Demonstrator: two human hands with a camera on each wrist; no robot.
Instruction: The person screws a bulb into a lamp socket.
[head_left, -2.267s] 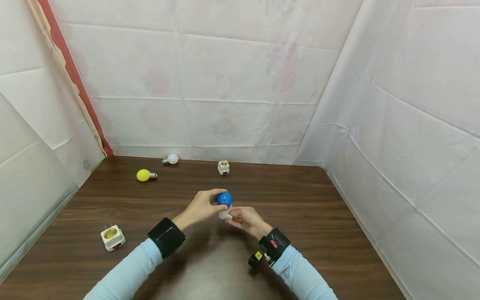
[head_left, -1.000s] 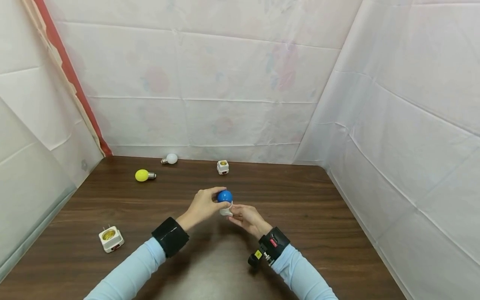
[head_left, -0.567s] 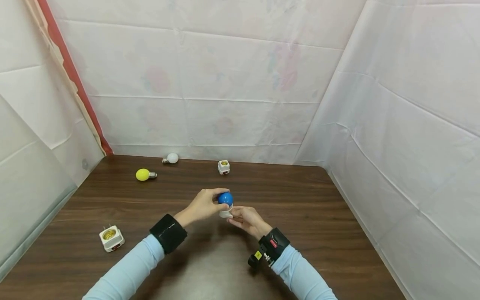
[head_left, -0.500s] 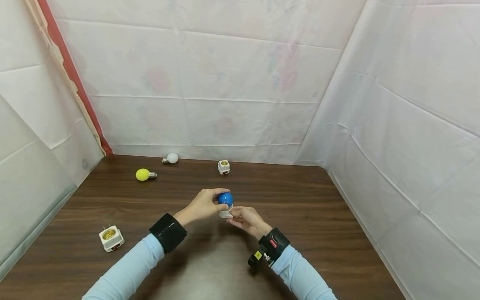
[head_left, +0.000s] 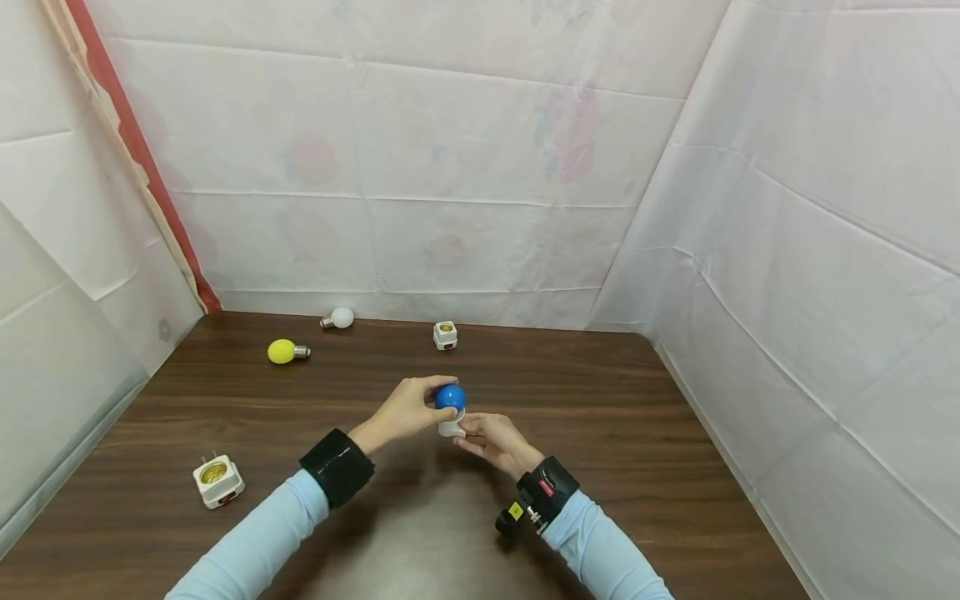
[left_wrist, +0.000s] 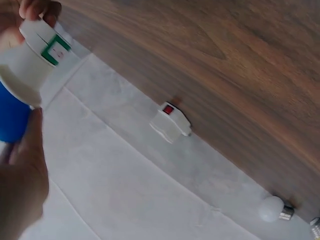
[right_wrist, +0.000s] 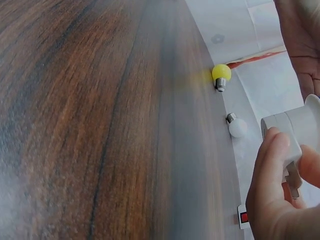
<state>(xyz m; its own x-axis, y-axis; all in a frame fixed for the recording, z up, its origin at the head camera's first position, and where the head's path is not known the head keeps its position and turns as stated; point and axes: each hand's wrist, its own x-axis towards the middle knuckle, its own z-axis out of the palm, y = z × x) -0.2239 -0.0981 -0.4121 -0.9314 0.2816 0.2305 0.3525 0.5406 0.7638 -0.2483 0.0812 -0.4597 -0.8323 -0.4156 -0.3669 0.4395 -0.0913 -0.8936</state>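
Observation:
In the head view a blue light bulb [head_left: 449, 397] sits in the mouth of a white bulb socket [head_left: 451, 427], above the middle of the table. My left hand [head_left: 405, 414] pinches the bulb between thumb and fingers. From the right, my right hand [head_left: 498, 441] grips the socket's base. A green-edged switch [left_wrist: 56, 52] shows on the socket's side in the left wrist view. Metal prongs [right_wrist: 292, 181] stick out of the base between the right fingers in the right wrist view. How deep the bulb's thread sits is hidden.
At the back left of the dark wood table [head_left: 600, 400] lie a yellow bulb [head_left: 282, 352] and a white bulb [head_left: 342, 317]. One white socket [head_left: 445, 335] stands at the back, another socket [head_left: 218, 482] at the left front. White sheeting [head_left: 480, 167] walls the table.
Both hands keep hold of the bulb and socket in nearly the same place. The left hand shifts only slightly around the bulb. The view drifts a little.

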